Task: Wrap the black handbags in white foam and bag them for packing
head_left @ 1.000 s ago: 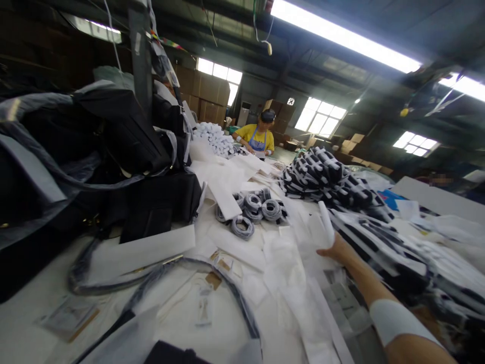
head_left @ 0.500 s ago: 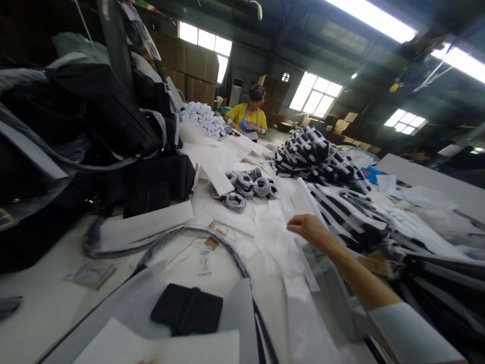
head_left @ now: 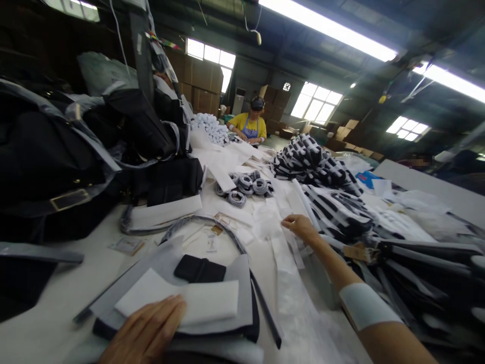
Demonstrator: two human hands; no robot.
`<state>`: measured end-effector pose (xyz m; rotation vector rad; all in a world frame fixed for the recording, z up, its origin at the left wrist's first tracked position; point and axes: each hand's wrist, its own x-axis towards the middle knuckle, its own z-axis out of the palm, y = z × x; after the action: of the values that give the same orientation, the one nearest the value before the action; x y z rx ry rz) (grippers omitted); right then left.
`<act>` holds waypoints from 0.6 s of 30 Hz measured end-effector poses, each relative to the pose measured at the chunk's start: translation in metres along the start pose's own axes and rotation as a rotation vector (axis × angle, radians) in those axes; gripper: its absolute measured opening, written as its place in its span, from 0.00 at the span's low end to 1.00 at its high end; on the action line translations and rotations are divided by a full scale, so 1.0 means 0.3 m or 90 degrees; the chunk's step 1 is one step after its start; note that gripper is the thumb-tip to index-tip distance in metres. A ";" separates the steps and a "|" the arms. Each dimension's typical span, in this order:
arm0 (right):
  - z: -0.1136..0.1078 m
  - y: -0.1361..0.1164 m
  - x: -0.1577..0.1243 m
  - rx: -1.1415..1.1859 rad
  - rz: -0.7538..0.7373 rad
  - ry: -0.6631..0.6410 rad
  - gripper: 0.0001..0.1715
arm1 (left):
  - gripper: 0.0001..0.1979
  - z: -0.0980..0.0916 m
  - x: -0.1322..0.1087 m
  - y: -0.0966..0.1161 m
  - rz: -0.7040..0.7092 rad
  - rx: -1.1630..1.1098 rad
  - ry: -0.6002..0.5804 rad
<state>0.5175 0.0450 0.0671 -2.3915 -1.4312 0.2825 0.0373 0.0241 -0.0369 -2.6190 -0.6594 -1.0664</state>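
My left hand [head_left: 151, 323] lies flat with its fingers stretched out on a folded white foam sheet [head_left: 206, 301]. Under the foam is a grey sheet [head_left: 240, 288] on a black bag [head_left: 254, 323] with a looped, wrapped strap [head_left: 227, 237]. A small black pouch [head_left: 200, 269] rests on the grey sheet, just beyond the foam. Farther right, my right hand [head_left: 301, 228] is closed in a pinch at the edge of a thin translucent plastic sheet [head_left: 279, 242], above more of the same material running down the table.
Black bags [head_left: 159, 121] are heaped on the left. Coiled wrapped straps [head_left: 246, 184] lie mid-table. Black-and-white wrapped bundles [head_left: 303, 156] pile up on the right, near long black straps [head_left: 428, 273]. A co-worker in a yellow top [head_left: 248, 126] works at the far end.
The view has shifted, bringing more of the near bag into sight. My left hand, barely visible before, now shows on the foam. My right hand stays pinched over the translucent sheets.
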 end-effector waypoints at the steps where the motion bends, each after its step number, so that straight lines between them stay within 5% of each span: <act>1: -0.032 0.000 0.003 0.033 0.003 0.025 0.11 | 0.24 -0.004 0.005 0.004 -0.004 0.001 0.004; 9: -0.194 -0.041 -0.035 0.378 0.004 0.202 0.15 | 0.24 -0.012 0.016 0.024 -0.017 -0.005 0.040; 18: -0.439 -0.127 -0.145 0.607 -0.111 0.362 0.34 | 0.24 -0.023 0.031 0.036 -0.011 -0.001 0.066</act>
<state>0.5102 -0.0009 0.2032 -1.3999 -0.9130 0.1597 0.0443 0.0151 -0.0258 -2.5427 -0.6588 -1.1990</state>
